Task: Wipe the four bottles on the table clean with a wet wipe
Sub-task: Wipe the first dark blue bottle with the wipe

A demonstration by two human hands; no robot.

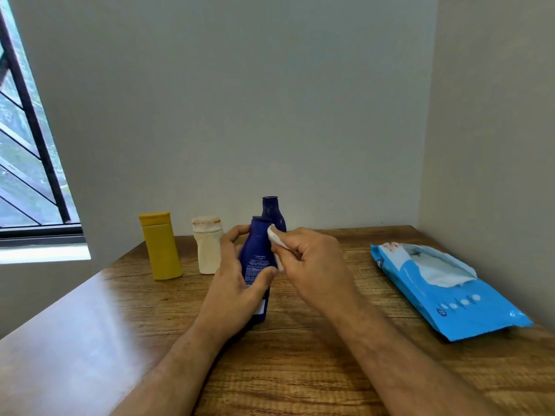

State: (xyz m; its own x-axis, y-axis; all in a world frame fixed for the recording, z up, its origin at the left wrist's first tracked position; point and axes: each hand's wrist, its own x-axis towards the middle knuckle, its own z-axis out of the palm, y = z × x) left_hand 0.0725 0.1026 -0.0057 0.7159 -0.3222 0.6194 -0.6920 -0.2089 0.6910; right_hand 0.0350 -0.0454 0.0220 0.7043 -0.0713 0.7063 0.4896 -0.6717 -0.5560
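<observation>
Looks like a room in a home, prob. a bedroom or spare room, though the view shows only one corner. Plain pale painted walls (270,100) meet at right, no fittings on them. A wood-grain table (300,370) is pushed into the corner. At left a window (27,151) w/ black metal grille, greenery blurred outside. Household toiletries on the table: yellow bottle (160,246), cream bottle (207,244), blue wet-wipe pack (444,289).
</observation>
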